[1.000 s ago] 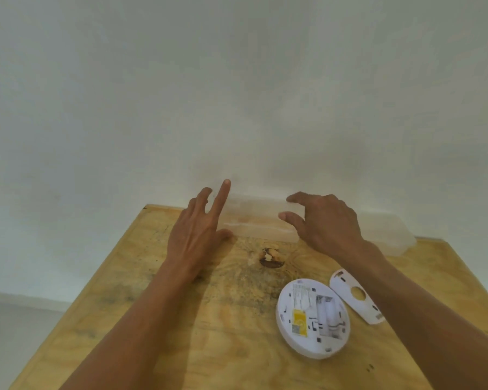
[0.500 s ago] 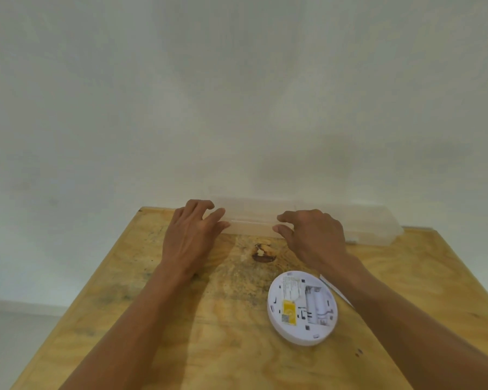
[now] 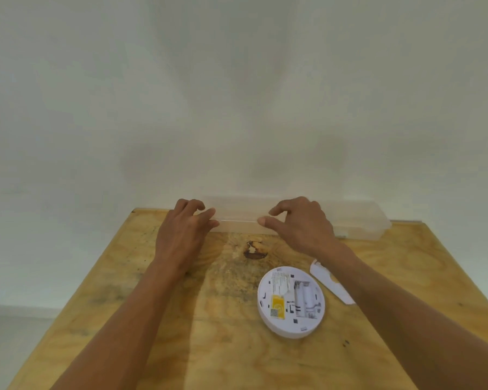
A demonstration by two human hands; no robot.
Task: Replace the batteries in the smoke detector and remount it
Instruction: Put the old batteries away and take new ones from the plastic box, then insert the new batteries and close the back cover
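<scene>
One smoke detector (image 3: 291, 302) lies back-up on the wooden counter (image 3: 181, 347), near and right of centre, its battery bay exposed. One white mounting plate (image 3: 328, 282) lies just right of it, partly under the right forearm. At the far edge, one clear plastic box (image 3: 358, 220) stands along the wall. Left hand (image 3: 181, 235) and right hand (image 3: 302, 229) both touch the box, each grip apart with fingers curled on its front edge.

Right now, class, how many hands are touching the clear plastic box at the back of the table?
2. The left hand is at the clear plastic box's left end; the right hand is on its front edge near the middle.
</scene>
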